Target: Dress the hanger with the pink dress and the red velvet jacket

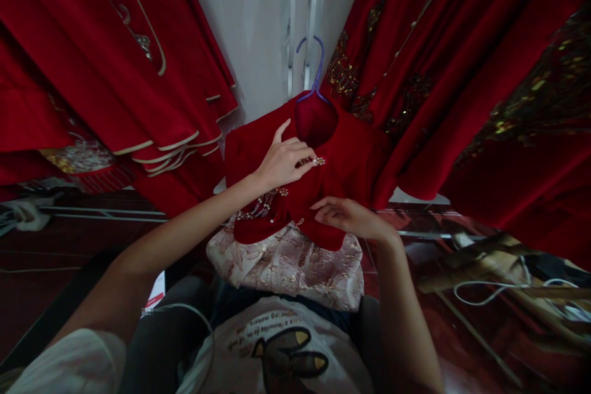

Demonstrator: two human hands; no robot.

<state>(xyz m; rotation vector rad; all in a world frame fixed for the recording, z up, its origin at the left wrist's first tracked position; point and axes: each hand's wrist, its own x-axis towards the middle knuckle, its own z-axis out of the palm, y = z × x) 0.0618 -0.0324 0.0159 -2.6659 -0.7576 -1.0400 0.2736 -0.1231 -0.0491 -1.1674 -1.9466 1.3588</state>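
Note:
A small red velvet jacket [351, 154] hangs in front of me on a purple hanger [317, 68]. My left hand [281, 160] pinches the jacket's front near a beaded button [317, 162] just below the collar. Lower down, my right hand [344, 215] grips the jacket's bottom front edge with curled fingers. Beaded trim [263, 204] hangs along the jacket's left hem. Below the jacket spreads a pale pink and gold brocade skirt [295, 268].
Long red garments with gold edging [152, 74] hang at the left, and red gowns with gold embroidery [462, 74] at the right. A white wall [258, 24] is behind. The dark red floor [69, 246] carries white cables [489, 295] at the right.

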